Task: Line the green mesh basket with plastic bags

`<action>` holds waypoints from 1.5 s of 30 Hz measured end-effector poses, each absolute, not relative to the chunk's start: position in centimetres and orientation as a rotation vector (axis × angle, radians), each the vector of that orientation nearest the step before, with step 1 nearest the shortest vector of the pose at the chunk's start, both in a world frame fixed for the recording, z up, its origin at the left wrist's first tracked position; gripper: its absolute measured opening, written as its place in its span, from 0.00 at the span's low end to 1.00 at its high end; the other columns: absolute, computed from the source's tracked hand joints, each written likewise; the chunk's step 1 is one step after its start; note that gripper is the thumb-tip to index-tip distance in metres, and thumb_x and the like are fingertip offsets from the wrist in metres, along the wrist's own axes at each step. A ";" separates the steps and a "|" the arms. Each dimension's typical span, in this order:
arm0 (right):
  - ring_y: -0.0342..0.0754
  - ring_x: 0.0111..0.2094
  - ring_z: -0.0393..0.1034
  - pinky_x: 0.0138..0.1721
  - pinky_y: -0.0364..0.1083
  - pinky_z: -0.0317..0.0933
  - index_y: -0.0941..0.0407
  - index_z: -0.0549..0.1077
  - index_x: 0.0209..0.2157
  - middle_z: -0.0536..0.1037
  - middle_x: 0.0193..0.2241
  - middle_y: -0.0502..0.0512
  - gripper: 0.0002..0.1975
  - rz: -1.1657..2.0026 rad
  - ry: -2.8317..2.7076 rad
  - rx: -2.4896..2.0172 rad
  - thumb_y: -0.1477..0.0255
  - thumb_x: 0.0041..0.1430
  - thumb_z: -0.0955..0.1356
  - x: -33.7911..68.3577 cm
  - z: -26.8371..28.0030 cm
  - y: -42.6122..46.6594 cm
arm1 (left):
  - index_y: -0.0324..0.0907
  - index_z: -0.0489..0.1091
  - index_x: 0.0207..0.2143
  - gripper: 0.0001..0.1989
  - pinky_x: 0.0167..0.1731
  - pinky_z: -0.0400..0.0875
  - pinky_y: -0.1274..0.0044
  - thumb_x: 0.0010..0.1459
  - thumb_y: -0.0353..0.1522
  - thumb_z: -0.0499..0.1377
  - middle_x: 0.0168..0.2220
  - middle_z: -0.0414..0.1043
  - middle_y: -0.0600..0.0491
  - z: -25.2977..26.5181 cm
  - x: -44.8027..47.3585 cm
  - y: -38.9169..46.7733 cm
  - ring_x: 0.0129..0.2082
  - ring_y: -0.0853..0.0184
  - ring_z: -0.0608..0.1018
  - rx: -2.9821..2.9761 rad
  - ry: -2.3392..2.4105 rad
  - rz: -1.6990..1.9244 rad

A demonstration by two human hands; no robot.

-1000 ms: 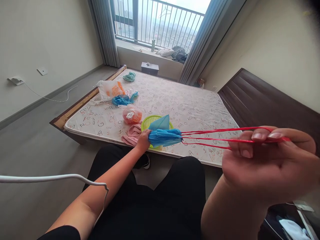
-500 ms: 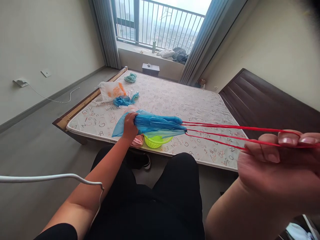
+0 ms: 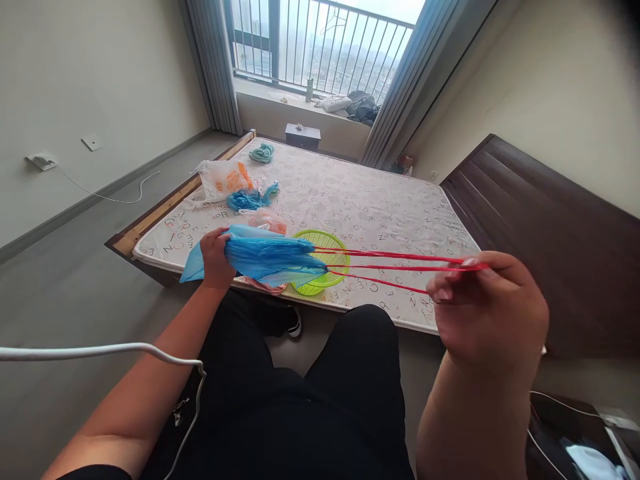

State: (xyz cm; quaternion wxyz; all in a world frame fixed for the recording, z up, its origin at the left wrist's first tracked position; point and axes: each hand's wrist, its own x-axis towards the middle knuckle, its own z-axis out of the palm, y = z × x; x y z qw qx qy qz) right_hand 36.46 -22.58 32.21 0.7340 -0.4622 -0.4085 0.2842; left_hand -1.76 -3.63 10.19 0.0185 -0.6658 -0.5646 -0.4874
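We are stretching a blue plastic bag [image 3: 273, 253] out sideways, its body reaching left from in front of the green basket [image 3: 325, 240]. Our left hand [image 3: 217, 259], left of the basket, is closing its grip around the gathered plastic. Our right hand [image 3: 487, 310], right of the basket, is pinching the red cords [image 3: 395, 255] in its grip, and they are running taut across the basket. The basket is resting on the mattress [image 3: 400, 207]. Left of it, a pink cloth [image 3: 270, 288] is lying partly hidden; beyond it, crumpled blue plastic [image 3: 250, 199] is lying.
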 end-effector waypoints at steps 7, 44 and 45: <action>0.46 0.29 0.75 0.33 0.49 0.74 0.53 0.78 0.34 0.78 0.26 0.50 0.07 0.771 -1.023 -1.179 0.66 0.56 0.75 36.2 27.2 -21.9 | 0.44 0.72 0.49 0.16 0.63 0.56 0.55 0.58 0.28 0.57 0.58 0.72 0.45 6.8 -7.4 -5.3 0.61 0.50 0.67 -2.194 -1.910 -1.048; 0.40 0.21 0.59 0.23 0.41 0.56 0.53 0.80 0.37 0.69 0.21 0.46 0.10 0.848 -1.221 -1.172 0.62 0.60 0.74 30.4 28.5 -21.5 | 0.41 0.77 0.42 0.12 0.40 0.73 0.75 0.71 0.34 0.55 0.35 0.78 0.49 25.6 12.5 -18.0 0.37 0.66 0.78 -3.192 -1.011 -2.016; 0.40 0.21 0.58 0.22 0.41 0.54 0.53 0.79 0.37 0.69 0.20 0.46 0.10 0.858 -1.203 -1.175 0.62 0.59 0.74 30.5 28.2 -21.4 | 0.41 0.77 0.41 0.11 0.40 0.73 0.74 0.71 0.34 0.55 0.36 0.78 0.49 25.0 12.6 -18.3 0.38 0.66 0.78 -3.139 -1.036 -2.091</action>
